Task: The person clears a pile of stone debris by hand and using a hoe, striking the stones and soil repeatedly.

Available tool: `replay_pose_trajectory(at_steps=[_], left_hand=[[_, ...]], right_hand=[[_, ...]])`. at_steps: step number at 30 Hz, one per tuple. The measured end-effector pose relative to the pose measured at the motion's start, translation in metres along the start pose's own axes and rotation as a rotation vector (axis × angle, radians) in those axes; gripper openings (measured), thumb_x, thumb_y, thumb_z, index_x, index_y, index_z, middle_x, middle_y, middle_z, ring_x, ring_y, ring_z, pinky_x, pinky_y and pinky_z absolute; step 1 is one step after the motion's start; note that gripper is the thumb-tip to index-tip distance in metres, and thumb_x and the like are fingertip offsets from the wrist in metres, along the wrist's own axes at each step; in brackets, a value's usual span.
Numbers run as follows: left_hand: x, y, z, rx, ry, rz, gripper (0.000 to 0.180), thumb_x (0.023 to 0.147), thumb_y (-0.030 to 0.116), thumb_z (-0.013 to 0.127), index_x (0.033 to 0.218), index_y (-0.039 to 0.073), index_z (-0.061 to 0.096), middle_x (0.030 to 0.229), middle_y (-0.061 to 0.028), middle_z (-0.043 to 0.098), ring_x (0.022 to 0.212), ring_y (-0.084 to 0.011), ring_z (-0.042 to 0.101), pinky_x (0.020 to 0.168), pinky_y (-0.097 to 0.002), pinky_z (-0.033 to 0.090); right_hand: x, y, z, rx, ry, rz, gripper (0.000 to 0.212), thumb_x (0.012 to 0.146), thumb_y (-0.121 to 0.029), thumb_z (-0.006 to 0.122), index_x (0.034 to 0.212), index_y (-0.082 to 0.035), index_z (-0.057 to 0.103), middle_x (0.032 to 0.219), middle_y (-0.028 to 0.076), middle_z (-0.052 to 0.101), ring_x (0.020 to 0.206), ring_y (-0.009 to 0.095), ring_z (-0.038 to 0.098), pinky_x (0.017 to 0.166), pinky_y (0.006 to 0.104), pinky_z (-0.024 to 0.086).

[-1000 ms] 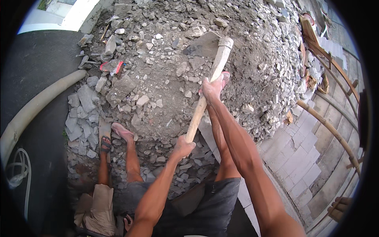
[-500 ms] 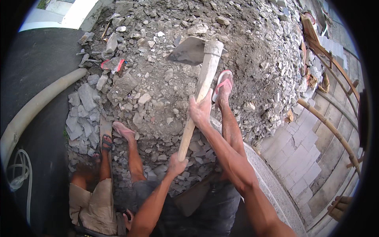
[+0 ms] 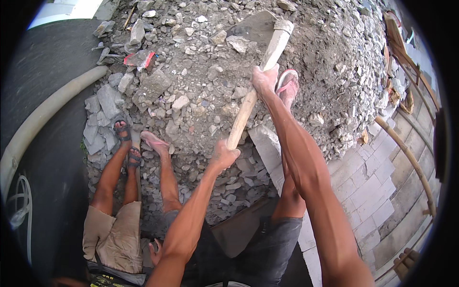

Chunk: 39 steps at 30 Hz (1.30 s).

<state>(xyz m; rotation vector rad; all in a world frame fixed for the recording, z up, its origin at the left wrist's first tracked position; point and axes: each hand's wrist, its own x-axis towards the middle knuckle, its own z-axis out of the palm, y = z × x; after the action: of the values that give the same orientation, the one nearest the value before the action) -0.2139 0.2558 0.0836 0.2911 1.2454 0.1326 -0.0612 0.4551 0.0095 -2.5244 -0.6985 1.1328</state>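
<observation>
Left hand (image 3: 224, 155) and right hand (image 3: 266, 82) wrap fully round the hoe (image 3: 276, 45), hiding stretches of handle (image 3: 244, 115); beyond the right fingers (image 3: 261, 79), its blade (image 3: 258, 26) blends into rubble (image 3: 191, 76), contact unclear.

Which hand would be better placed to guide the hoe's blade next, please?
Probably the right hand: it grips the handle nearer the blade, while the left hand holds it near the other end.
</observation>
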Motion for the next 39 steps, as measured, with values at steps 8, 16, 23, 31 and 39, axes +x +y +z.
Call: replay_pose_trajectory(at_steps=[8, 16, 23, 31, 39], left_hand=[[-0.108, -0.126, 0.018, -0.116, -0.034, -0.317, 0.011, 0.078, 0.004, 0.061, 0.086, -0.001, 0.056, 0.057, -0.0031, 0.051, 0.04, -0.0126, 0.047, 0.035, -0.031, 0.036], [-0.221, -0.262, 0.033, -0.171, -0.034, -0.762, 0.01, 0.08, 0.007, 0.065, 0.075, -0.001, 0.061, 0.058, -0.0073, 0.056, 0.044, -0.0167, 0.054, 0.04, -0.0344, 0.047], [-0.2, -0.259, 0.003, 0.123, -0.007, -0.582, 0.012, 0.08, 0.008, 0.066, 0.083, -0.003, 0.062, 0.062, -0.0085, 0.059, 0.05, -0.0161, 0.058, 0.046, -0.0368, 0.047], [-0.125, -0.124, 0.005, 0.552, 0.181, -0.031, 0.046, 0.085, 0.022, 0.065, 0.121, -0.002, 0.048, 0.092, -0.0341, 0.066, 0.092, -0.0525, 0.063, 0.077, -0.0563, 0.051], [-0.135, -0.123, -0.039, 0.673, 0.228, -0.072, 0.044, 0.083, 0.017, 0.068, 0.118, -0.004, 0.048, 0.097, -0.034, 0.066, 0.097, -0.0512, 0.063, 0.083, -0.0543, 0.052]], right_hand=[[-0.125, 0.124, 0.01, -0.154, -0.073, 0.03, 0.053, 0.081, -0.013, 0.069, 0.124, -0.001, 0.04, 0.103, 0.028, 0.065, 0.095, 0.041, 0.068, 0.086, 0.0467, 0.054], [-0.282, 0.257, 0.016, -0.429, -0.309, 0.381, 0.052, 0.083, -0.016, 0.068, 0.121, -0.006, 0.035, 0.101, 0.032, 0.065, 0.1, 0.048, 0.065, 0.087, 0.0527, 0.051], [-0.273, 0.208, 0.006, -0.232, -0.135, 0.221, 0.051, 0.082, -0.017, 0.068, 0.121, -0.006, 0.037, 0.094, 0.026, 0.066, 0.089, 0.041, 0.069, 0.078, 0.0469, 0.053], [-0.172, 0.187, 0.007, -0.146, 0.005, 0.098, 0.063, 0.086, -0.01, 0.068, 0.135, -0.013, 0.03, 0.099, 0.022, 0.064, 0.076, 0.036, 0.07, 0.058, 0.0424, 0.059], [-0.202, 0.132, 0.045, -0.031, -0.083, 0.288, 0.057, 0.084, -0.01, 0.066, 0.131, -0.011, 0.035, 0.1, 0.023, 0.066, 0.075, 0.035, 0.071, 0.057, 0.0423, 0.061]])
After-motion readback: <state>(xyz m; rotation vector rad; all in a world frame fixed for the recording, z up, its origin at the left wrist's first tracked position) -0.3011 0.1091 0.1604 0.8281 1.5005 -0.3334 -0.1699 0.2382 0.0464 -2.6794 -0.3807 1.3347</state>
